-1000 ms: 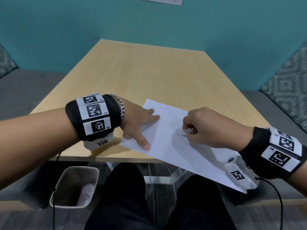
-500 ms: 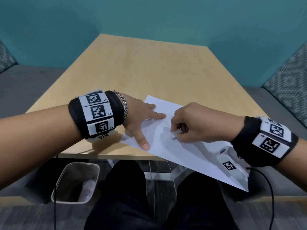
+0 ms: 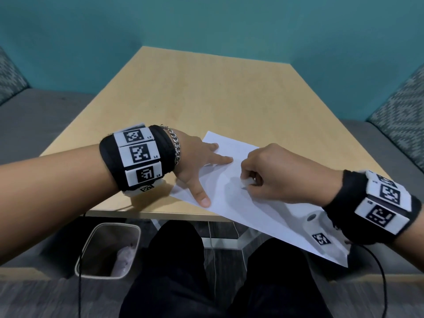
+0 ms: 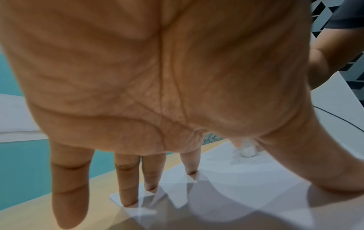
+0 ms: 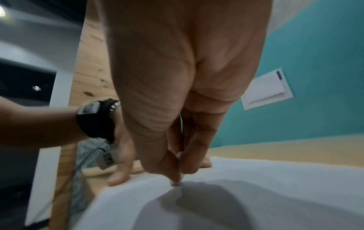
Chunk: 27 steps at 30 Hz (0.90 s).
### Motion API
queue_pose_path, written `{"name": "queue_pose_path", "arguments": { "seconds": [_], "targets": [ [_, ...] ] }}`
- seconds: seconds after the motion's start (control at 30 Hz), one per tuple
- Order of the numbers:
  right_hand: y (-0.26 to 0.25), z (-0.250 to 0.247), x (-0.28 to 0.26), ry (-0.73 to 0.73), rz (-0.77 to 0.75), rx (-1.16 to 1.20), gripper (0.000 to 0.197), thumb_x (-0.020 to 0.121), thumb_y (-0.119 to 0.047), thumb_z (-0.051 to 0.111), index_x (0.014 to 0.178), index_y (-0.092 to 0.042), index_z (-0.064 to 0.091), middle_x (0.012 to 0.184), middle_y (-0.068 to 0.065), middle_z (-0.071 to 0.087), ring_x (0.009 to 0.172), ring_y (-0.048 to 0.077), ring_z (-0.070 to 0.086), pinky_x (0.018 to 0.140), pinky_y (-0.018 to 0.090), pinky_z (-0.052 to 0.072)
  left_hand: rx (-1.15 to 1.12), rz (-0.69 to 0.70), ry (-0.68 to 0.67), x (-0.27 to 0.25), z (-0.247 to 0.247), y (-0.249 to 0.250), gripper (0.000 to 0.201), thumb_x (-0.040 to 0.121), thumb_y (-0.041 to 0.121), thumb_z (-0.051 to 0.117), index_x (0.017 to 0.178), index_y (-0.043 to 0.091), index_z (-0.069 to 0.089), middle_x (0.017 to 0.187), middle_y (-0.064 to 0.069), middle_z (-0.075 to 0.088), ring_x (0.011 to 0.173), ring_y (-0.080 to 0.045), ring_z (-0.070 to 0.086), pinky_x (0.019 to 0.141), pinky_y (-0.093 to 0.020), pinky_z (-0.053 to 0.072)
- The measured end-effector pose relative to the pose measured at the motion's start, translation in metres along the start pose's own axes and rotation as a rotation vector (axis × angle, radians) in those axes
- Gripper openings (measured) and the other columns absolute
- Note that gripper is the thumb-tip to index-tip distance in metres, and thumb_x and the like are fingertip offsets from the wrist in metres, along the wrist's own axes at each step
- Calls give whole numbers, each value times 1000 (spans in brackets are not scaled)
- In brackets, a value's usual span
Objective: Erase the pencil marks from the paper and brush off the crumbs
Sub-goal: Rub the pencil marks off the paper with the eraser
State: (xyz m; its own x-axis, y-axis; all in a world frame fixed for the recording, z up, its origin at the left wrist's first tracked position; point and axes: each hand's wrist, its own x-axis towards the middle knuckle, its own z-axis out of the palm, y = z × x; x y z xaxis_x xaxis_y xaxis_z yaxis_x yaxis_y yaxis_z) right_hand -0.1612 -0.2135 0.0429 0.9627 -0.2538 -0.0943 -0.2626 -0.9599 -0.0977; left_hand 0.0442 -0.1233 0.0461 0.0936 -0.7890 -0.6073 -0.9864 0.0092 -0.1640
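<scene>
Left hand lies flat, fingers spread, pinning the paper at the worktop 6 o'clock edge, while right hand, its grip pinching a white eraser, presses it mid-sheet.

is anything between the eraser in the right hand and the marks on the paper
Nothing visible. The right hand pinches the eraser, whose tip sits directly on the paper. The left hand presses the sheet's left side, apart from it.
</scene>
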Motion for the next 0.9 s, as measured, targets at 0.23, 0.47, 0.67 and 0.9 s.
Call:
{"name": "queue_pose_path", "arguments": {
  "seconds": [0.23, 0.47, 0.67, 0.9],
  "targets": [
    [-5, 0, 5, -5, -30, -13, 3, 85, -23, 66, 84, -22, 68, 77, -10, 61, 72, 12, 53, 70, 34, 51, 5, 4, 7, 2, 1, 0, 133, 61, 95, 67, 159, 58, -13, 176, 8, -14, 156, -31, 27, 119, -54, 34],
    [-17, -2, 5, -93, -108, -16, 4, 86, -24, 65, 83, -23, 68, 76, -7, 62, 69, 11, 53, 67, 30, 47, -3, 6, 16, 2, 1, -1, 133, 61, 94, 68, 160, 57, -13, 176, 8, -14, 157, -30, 27, 120, -54, 33],
    [-18, 0, 6, -63, -113, -13, 4, 86, -24, 65, 83, -23, 67, 76, -11, 56, 70, 13, 51, 68, 34, 49, -18, 14, 14, 3, 3, -3, 133, 59, 94, 69, 159, 58, -12, 176, 8, -13, 156, -31, 29, 119, -55, 34],
    [-3, -1, 7, 10, -37, -7, 2, 84, -21, 66, 82, -22, 67, 75, -13, 53, 69, 8, 48, 69, 35, 51, -9, 5, 9, 2, 2, -1, 132, 62, 94, 68, 159, 58, -13, 176, 8, -13, 155, -30, 29, 119, -54, 34]
  ]
}}
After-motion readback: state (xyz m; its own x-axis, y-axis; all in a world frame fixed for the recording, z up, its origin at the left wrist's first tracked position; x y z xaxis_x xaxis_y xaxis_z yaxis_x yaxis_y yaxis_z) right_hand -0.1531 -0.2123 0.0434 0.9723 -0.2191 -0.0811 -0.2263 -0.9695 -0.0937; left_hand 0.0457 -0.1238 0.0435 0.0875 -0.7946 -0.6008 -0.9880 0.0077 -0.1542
